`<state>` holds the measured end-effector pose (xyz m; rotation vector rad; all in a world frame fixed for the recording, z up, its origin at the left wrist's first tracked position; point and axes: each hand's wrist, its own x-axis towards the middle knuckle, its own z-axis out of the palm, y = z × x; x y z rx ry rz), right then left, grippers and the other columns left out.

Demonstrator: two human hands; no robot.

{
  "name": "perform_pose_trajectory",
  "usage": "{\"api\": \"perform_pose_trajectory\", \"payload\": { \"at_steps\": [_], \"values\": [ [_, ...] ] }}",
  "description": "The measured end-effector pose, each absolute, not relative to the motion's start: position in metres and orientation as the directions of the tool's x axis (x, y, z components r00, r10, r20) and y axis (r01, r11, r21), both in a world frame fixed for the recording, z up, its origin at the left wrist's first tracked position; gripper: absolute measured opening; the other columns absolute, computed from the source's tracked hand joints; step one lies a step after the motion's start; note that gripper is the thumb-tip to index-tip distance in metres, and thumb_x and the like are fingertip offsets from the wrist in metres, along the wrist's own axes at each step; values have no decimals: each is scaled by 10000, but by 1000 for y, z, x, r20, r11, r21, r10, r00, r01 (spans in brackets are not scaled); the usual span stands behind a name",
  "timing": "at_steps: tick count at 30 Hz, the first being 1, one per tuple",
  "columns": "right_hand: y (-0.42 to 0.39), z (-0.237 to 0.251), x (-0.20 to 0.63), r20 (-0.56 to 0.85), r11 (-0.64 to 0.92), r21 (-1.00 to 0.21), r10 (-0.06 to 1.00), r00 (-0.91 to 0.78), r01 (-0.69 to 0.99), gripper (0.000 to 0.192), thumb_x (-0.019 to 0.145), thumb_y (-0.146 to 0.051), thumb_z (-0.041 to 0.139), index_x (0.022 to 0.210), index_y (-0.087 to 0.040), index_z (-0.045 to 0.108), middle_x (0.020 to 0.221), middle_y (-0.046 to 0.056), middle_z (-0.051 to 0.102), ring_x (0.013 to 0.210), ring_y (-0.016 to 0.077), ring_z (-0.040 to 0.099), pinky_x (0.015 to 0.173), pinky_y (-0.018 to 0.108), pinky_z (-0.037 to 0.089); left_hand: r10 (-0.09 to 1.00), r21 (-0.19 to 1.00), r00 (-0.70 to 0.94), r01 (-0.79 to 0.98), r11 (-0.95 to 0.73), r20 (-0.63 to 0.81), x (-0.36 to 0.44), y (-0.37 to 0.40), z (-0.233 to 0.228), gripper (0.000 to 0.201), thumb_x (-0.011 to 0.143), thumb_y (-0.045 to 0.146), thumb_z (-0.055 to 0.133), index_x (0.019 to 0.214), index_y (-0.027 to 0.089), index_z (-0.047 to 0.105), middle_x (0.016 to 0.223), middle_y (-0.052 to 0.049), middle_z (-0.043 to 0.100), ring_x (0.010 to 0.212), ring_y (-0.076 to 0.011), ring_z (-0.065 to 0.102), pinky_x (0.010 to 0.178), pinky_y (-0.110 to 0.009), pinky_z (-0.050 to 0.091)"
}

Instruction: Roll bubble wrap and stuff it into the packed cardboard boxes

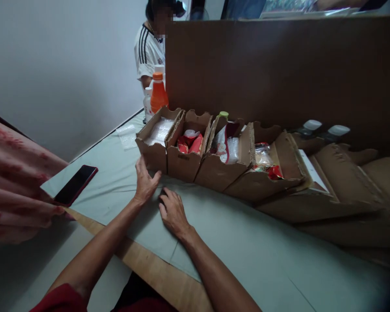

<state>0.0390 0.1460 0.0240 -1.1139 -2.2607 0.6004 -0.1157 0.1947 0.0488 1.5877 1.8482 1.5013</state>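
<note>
My left hand (146, 184) is at the lower front corner of the leftmost cardboard box (152, 157), thumb spread away from the fingers. Its fingertips appear to touch the box's side. Inside that box lie clear plastic packets (160, 131). My right hand (174, 213) rests on the pale green cloth (182, 251) just in front of the boxes, its fingers loosely bent and apart. A dark patch shows under its fingertips; I cannot tell whether it is shadow. Beside the first box stands a second box (182, 167) with red packets (191, 142).
More cardboard boxes (225, 173) with packets continue rightward. Behind them rises a tall cardboard panel (279, 69). An orange bottle (158, 94) stands at the back left, near a person (148, 50). A phone (76, 184) lies on the left, by a pink curtain (16, 186).
</note>
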Motion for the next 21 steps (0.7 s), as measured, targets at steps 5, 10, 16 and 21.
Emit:
{"api": "perform_pose_trajectory", "payload": {
  "at_steps": [5,10,16,21],
  "values": [
    [147,21,39,280,557,-617,815,-507,556,247,909,-120,546,1081,-178,713,1431,168,616,1285,319,576,1092,522,448,850,719,-335,692,-70,405,-129,182,40,836,856,280,593,1594,190,211,1561,-203,353,1415,-332,444,1127,-530,451],
    [148,19,40,296,565,-619,811,-504,546,264,897,-117,546,1086,-194,713,1410,164,633,1262,316,590,1062,525,468,871,594,-335,802,64,358,-192,213,52,573,826,192,549,1399,170,532,1462,-179,511,1423,-345,419,1198,-554,333],
    [149,16,41,332,587,-598,801,-498,546,250,902,-117,535,1056,-210,710,1392,149,646,1241,306,607,1046,515,485,903,488,-360,847,211,234,-250,294,69,351,897,283,661,1229,167,647,1337,-169,621,1298,-371,518,1106,-595,404],
    [151,15,42,359,606,-583,790,-497,541,240,923,-132,514,1046,-210,704,1368,152,658,1217,306,616,1009,505,505,902,418,-377,869,266,209,-260,314,81,258,970,339,601,1098,128,679,1210,-142,670,1201,-323,587,1070,-557,426]
  ]
}}
